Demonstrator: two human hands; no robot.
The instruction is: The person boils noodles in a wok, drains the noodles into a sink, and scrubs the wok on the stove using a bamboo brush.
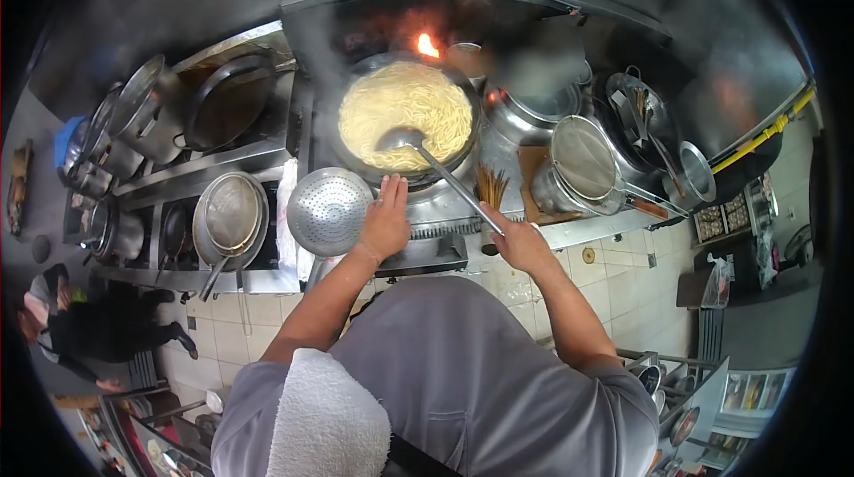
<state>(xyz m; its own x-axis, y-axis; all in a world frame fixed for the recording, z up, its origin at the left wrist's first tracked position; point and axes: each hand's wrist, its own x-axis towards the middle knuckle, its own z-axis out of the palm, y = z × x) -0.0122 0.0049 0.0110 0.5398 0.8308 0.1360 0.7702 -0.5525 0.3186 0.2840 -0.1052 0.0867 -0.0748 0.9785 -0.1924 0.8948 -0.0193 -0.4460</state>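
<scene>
A large wok [466, 157] on the stove is full of pale noodles [400, 104], with steam around them. My right hand [520, 241] is closed around the long handle of a metal ladle [402, 138], whose bowl rests on the near side of the noodles. My left hand [386, 219] lies stretched out, palm down, by the wok's near rim, fingers straight. Whether its fingertips touch the rim I cannot tell. Just left of that hand is a round perforated strainer [330, 212]. A bamboo brush [490, 185] stands between the wok and my right hand.
Flame [428, 45] rises behind the wok. On the right are a steaming pot [534, 112], a wire-mesh strainer [584, 155] over a container, and a wok with utensils [640, 112]. Another wok [229, 104] and stacked pots [147, 112] stand left. A person [98, 321] is at far left.
</scene>
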